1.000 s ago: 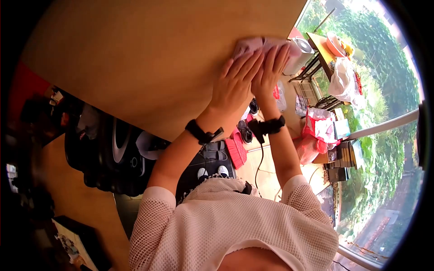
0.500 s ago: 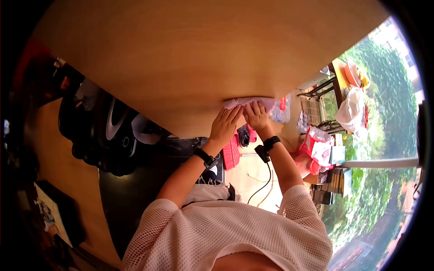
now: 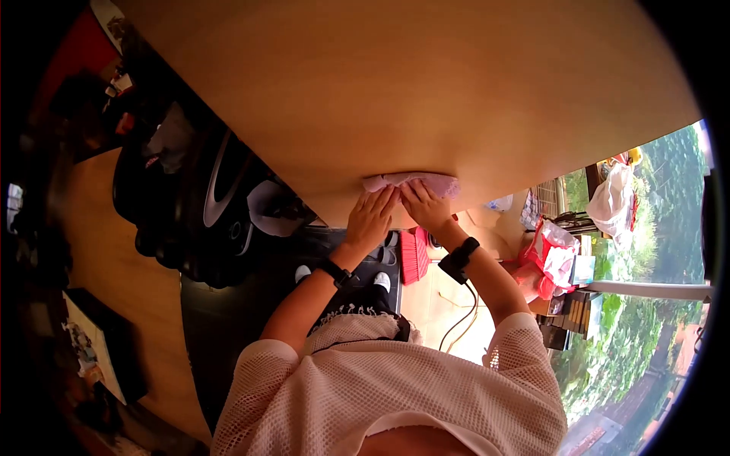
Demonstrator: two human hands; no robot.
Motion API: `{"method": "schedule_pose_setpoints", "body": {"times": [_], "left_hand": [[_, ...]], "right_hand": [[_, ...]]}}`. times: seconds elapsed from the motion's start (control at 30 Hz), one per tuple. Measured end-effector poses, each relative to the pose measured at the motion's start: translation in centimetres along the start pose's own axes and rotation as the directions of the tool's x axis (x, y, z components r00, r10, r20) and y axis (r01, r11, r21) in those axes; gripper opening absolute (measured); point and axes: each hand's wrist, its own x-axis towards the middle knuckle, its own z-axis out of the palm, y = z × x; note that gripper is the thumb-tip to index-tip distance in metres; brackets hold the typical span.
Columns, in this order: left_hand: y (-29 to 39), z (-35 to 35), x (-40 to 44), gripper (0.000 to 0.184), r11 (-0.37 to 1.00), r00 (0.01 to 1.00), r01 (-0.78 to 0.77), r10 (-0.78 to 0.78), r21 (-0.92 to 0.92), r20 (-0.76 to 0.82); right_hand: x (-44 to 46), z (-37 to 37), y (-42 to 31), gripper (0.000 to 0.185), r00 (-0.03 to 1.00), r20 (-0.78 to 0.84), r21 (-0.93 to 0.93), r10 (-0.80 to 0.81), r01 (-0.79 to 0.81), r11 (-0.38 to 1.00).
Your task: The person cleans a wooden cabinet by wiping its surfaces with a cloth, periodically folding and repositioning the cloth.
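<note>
A folded pink cloth point(image 3: 437, 182) lies against a broad light-brown wooden panel point(image 3: 426, 91), close to the panel's near edge. My left hand point(image 3: 371, 219) holds the cloth's left part against the wood, fingers close together and pointing away from me. Beside it, my right hand point(image 3: 426, 207) presses on the middle and right of the cloth, its fingers bent slightly over the fabric. The two hands almost touch at the fingertips. Each wrist wears a black band, and a cable hangs below the right one. The undersides of the fingers are hidden.
Below the panel are a red brush head point(image 3: 414, 257) and my white shoes on a dark floor. Black rounded equipment point(image 3: 205, 205) stands to the left. At right are red and white bags point(image 3: 551, 251), stacked books point(image 3: 574, 313) and a large window point(image 3: 639, 349).
The cloth and both hands have shifted slightly left along the panel. My view has turned and moved, so more of the dark floor and my shoes show. Both hands stay on the cloth.
</note>
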Motion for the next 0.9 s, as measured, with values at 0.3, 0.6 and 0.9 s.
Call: {"method": "schedule_pose_setpoints", "body": {"times": [0.3,0.6,0.9], "left_hand": [[-12.1,-9.9,-6.1,0.060,0.991,0.994,0.086,-0.092,0.098,0.060],[-13.4,-23.3,3.2,0.065,0.966,0.881,-0.156,0.043,-0.204,-0.471],[-17.0,-13.1,-1.6,0.058,0.588,0.982,0.135,-0.186,-0.797,0.028]], "right_hand": [[15.3,0.1,-13.3,0.041,0.948,-0.227,0.258,0.222,-0.161,0.953],[30.8,-14.6,-10.4,0.039,0.764,-0.500,0.220,0.408,-0.344,0.913],[24.2,-4.0,-15.1,0.036,0.761,-0.489,0.076,0.425,-0.448,0.891]]}}
